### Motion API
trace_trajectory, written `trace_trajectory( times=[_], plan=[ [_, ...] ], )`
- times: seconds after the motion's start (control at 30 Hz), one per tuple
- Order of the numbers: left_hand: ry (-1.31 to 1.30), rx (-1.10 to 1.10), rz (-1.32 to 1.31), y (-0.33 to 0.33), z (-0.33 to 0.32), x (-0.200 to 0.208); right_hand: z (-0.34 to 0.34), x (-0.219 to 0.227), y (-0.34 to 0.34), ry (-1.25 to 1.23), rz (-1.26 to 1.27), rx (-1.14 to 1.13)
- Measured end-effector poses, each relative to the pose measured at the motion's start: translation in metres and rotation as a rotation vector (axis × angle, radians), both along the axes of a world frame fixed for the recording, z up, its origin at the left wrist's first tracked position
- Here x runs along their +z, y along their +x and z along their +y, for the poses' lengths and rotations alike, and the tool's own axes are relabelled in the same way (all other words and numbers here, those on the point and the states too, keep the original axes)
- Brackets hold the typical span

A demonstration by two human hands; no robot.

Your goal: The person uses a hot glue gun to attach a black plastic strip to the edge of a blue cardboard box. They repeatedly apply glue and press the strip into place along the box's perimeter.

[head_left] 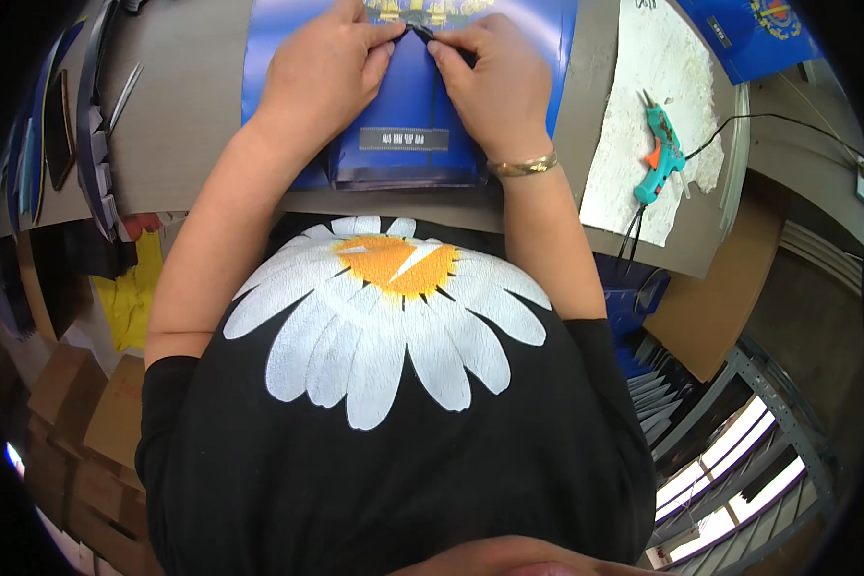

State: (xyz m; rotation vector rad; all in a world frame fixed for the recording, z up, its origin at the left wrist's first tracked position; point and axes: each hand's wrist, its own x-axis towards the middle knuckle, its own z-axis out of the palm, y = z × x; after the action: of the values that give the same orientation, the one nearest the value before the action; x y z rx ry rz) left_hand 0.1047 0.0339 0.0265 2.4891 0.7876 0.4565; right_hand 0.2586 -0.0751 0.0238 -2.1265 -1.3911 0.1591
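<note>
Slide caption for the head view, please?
Left hand and right hand meet at a small dark piece on a blue bag, teal glue gun at right.

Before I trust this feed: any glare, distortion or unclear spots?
Head view: the grey table edge bends, corners go black; head view: pale sheen on the blue bags; head view: lower-right panes wash out white; head view: small black piece at the fingers, detail too fine to tell.

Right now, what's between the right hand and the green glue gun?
From the right hand outward, the head view shows blue material, then grey table, then the white sheet the glue gun lies on.
</note>
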Motion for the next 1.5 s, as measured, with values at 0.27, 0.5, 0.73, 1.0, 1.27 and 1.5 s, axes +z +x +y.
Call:
trace_trajectory(
  times=[0.27, 0.5, 0.73, 1.0, 1.27, 1.5],
  plan=[
    [-0.054, 0.052, -0.047, 0.004, -0.006, 0.013, 0.005, 0.01, -0.003, 0.052, 0.166, 0.001],
    [-0.043, 0.076, -0.041, 0.005, -0.005, 0.007, 0.009, 0.004, 0.001, -0.001, 0.126, 0.001],
    [0.015, 0.04, -0.131, 0.006, -0.001, -0.001, 0.01, 0.004, 0.0, 0.033, 0.09, -0.005],
    [0.041, -0.221, -0.311, -0.054, -0.009, 0.005, -0.061, 0.05, 0.013, 0.045, 0.359, 0.266],
    [0.146, -0.463, -0.063, -0.076, -0.047, 0.005, -0.103, 0.008, 0.001, 0.139, 0.004, 0.461],
    [0.187, -0.509, -0.126, -0.074, -0.035, -0.011, -0.104, -0.001, 0.004, 0.169, 0.107, 0.441]
  ],
)
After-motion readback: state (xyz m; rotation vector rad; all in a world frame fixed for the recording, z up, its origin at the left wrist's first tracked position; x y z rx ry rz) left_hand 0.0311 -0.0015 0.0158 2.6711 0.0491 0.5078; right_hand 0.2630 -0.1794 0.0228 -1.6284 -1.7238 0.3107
